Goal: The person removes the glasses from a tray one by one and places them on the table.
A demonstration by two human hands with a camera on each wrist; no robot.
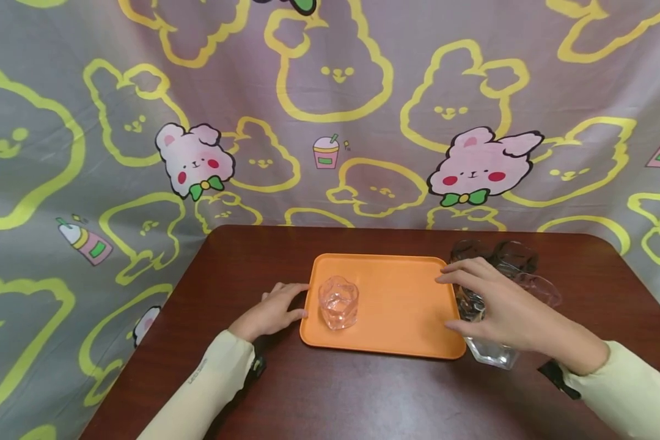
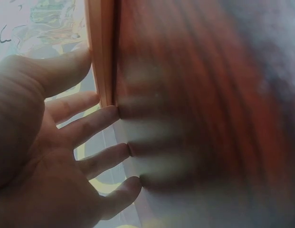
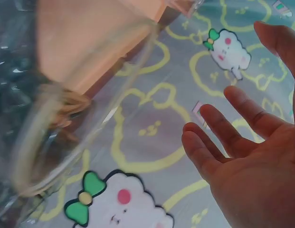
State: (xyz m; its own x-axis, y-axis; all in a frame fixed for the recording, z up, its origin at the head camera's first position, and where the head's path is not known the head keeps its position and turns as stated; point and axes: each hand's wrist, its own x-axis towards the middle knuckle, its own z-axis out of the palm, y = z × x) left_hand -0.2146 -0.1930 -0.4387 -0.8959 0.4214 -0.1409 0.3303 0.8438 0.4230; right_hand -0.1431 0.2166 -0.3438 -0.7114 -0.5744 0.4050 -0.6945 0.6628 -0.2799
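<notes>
An orange tray (image 1: 401, 305) lies on the table, with a clear, wavy-sided glass (image 1: 339, 308) standing in its left part. My left hand (image 1: 269, 311) is at the tray's left edge, its fingertips right at the rim (image 2: 103, 52) and fingers extended. Over the tray's right edge hovers my right hand (image 1: 500, 305), thumb and fingers spread apart with nothing between them. Several clear glasses (image 1: 517, 255) stand under and behind that hand, partly hidden by it. In the right wrist view, a blurred glass rim (image 3: 133, 78) shows beside the spread fingers.
The dark reddish-brown table (image 1: 363, 397) extends around the tray. Behind it hangs a grey curtain (image 1: 385, 140) printed with yellow outlines and pink rabbit heads. The glasses crowd together by the tray's right side, one near its front right corner (image 1: 492, 354).
</notes>
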